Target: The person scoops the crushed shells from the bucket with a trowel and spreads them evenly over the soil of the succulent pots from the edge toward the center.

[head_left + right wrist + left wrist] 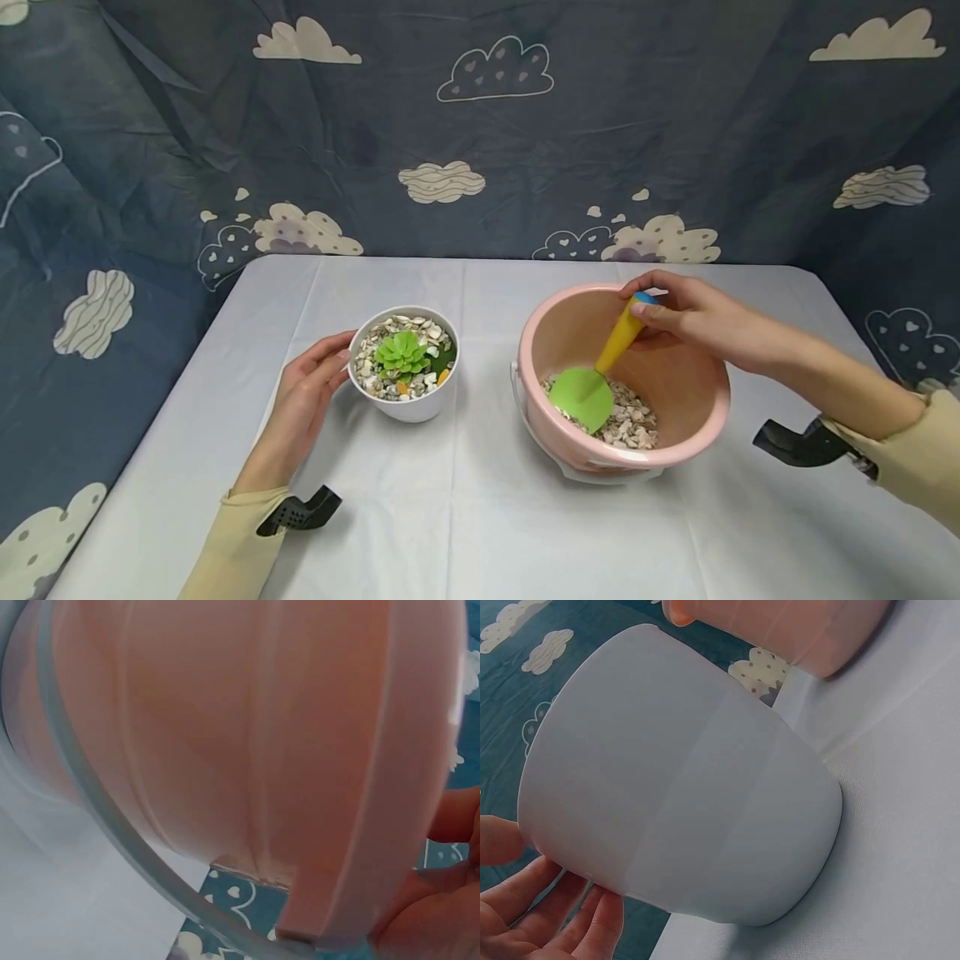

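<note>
My left hand (306,392) rests its fingers against the left side of a white pot (412,408). In the pot a green succulent (402,353) sits among pale stone chips. The left wrist view shows the fingertips (609,907) touching the pot near its rim. Over the far right rim of a pink bucket (534,408), my right hand (686,317) pinches the yellow handle of a toy shovel (582,398). Its green blade lies tilted on the stone chips (630,421) at the bucket's bottom. In the right wrist view the bucket's wall hides the shovel.
A white cloth (480,533) covers the table under both containers. The bucket's pale carrying handle (112,817) hangs down outside its wall. Behind the table hangs a dark cloud-patterned curtain (480,133). Each sleeve carries a black wrist mount (300,510).
</note>
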`<action>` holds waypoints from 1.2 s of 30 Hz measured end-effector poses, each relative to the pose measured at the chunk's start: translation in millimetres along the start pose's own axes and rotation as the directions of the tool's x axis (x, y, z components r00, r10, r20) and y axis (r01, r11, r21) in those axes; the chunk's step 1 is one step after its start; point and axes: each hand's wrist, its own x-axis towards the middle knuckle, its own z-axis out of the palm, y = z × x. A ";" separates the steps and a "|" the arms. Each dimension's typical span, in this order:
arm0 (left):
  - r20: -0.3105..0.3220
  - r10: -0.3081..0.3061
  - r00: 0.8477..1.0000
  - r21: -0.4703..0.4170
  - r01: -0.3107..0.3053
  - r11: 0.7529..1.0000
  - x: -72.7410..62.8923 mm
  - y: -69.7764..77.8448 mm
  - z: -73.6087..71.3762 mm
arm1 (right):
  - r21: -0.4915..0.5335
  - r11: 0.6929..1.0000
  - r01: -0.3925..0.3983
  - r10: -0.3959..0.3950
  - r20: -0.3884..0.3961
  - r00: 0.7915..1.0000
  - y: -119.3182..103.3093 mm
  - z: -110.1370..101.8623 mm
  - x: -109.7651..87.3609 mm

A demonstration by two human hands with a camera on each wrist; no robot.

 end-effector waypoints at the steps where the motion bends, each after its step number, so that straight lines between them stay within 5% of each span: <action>1: 0.000 -0.003 1.000 0.000 0.003 1.000 -0.2 0.1 0.1 | 0.003 1.000 -0.004 0.004 -0.008 1.000 -0.1 -0.6 -0.7; 22: 0.006 0.020 1.000 -0.028 -0.020 0.999 0.2 -2.8 -0.7 | 0.114 0.989 -0.091 0.103 -0.106 0.989 11.3 -32.2 -21.8; 36: 0.002 0.000 1.000 -0.022 0.000 1.000 -0.1 -1.7 -1.3 | 0.399 0.912 -0.096 0.163 -0.138 0.977 26.9 -56.1 -31.7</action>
